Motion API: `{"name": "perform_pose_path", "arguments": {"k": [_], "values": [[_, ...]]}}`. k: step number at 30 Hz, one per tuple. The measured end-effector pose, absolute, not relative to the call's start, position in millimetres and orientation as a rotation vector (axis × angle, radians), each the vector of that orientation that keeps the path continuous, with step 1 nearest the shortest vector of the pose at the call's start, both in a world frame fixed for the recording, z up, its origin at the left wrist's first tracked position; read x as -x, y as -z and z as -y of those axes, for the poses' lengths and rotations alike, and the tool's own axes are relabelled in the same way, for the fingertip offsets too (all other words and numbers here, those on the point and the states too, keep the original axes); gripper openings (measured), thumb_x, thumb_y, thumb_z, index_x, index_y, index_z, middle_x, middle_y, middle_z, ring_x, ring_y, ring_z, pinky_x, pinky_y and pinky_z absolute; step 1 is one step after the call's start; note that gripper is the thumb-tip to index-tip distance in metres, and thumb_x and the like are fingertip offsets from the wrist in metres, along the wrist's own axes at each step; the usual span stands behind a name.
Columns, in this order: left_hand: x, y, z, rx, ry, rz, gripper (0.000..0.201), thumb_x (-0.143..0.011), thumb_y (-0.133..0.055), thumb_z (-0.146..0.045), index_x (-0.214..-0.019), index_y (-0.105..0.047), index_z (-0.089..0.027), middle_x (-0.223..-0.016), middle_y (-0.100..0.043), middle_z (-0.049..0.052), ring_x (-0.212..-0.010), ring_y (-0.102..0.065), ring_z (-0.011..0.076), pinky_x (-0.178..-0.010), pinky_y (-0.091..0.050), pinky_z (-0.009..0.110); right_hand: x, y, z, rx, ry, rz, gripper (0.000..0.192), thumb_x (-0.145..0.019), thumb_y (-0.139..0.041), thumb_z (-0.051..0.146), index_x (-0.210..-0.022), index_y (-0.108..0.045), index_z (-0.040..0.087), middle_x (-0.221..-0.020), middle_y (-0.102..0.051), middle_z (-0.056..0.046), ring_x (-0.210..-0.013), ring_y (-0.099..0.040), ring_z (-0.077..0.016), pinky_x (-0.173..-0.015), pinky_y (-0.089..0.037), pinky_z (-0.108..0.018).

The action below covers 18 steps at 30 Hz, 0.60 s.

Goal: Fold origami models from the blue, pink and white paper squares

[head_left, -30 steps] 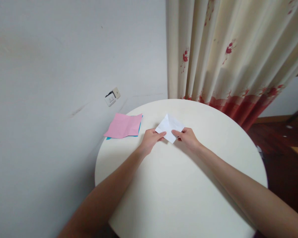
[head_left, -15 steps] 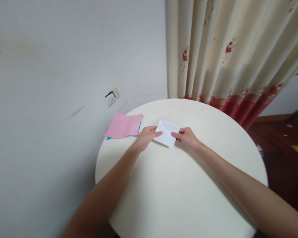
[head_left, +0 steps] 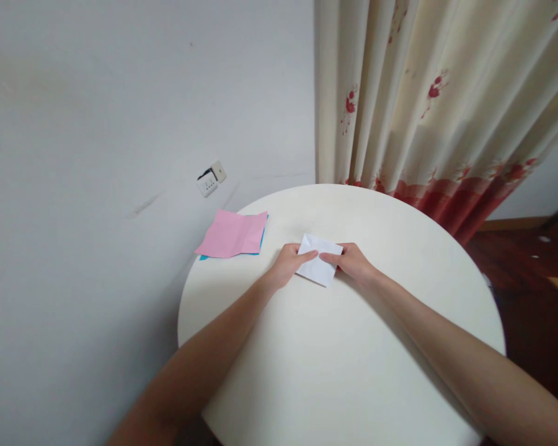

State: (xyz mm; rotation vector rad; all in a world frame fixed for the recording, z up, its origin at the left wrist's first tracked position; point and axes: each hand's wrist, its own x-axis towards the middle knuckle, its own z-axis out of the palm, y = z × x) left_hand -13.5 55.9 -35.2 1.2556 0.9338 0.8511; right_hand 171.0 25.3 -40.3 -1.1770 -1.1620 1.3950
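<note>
A folded white sheet of paper (head_left: 317, 271), roughly square, is between my two hands above the middle of the round table. My left hand (head_left: 288, 262) grips its left side, thumb on top and fingers underneath. On the right side my right hand (head_left: 350, 260) holds it the same way. Both thumbs lie flat on the upper face with their tips nearly meeting. The fingers under the paper are mostly hidden.
Pink paper (head_left: 232, 234) with creases lies over blue paper (head_left: 263, 238) at the table's far left. The round white table (head_left: 307, 359) stands against a wall with a socket (head_left: 208, 184). A cream and red curtain (head_left: 400, 111) hangs behind.
The white paper has come slightly nearer to me and to the right, with both hands. My left thumb has slid inward, closer to the right thumb.
</note>
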Motion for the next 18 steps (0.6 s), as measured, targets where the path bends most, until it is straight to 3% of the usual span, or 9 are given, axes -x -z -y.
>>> {"name": "perform_pose_path", "arguments": {"k": [7, 14, 18], "values": [[10.9, 41.3, -61.4, -1.258, -0.860, -0.934, 0.047, -0.062, -0.084, -0.043, -0.091, -0.073, -0.008, -0.088, -0.075, 0.013, -0.072, -0.070, 0.0227, -0.066, -0.052, 0.032, -169.7, 46.6, -30.0, 1.183, -1.367, 1.150, 0.035, -0.061, -0.080, 0.035, -0.083, -0.070, 0.009, -0.078, -0.071, -0.010, -0.063, -0.060, -0.0173, -0.056, -0.046, -0.028], [12.5, 47.2, -61.4, -1.300, -0.919, -0.952, 0.048, -0.063, -0.084, -0.043, -0.096, -0.073, -0.009, -0.090, -0.075, 0.013, -0.072, -0.069, 0.0215, -0.064, -0.051, 0.029, -161.7, 59.7, -32.8, 1.158, -1.120, 1.290, 0.032, -0.063, -0.076, 0.040, -0.073, -0.062, 0.012, -0.062, -0.060, 0.000, -0.055, -0.048, -0.0115, -0.048, -0.035, -0.023], [12.3, 52.5, -63.5, -1.319, -0.948, -0.960, 0.048, -0.064, -0.083, -0.044, -0.096, -0.073, -0.009, -0.092, -0.075, 0.013, -0.073, -0.069, 0.0217, -0.064, -0.051, 0.029, -159.6, 62.6, -32.8, 1.213, -0.980, 1.296, 0.033, -0.070, -0.070, 0.045, -0.068, -0.061, 0.012, -0.060, -0.058, 0.000, -0.054, -0.046, -0.0115, -0.047, -0.034, -0.023]]}}
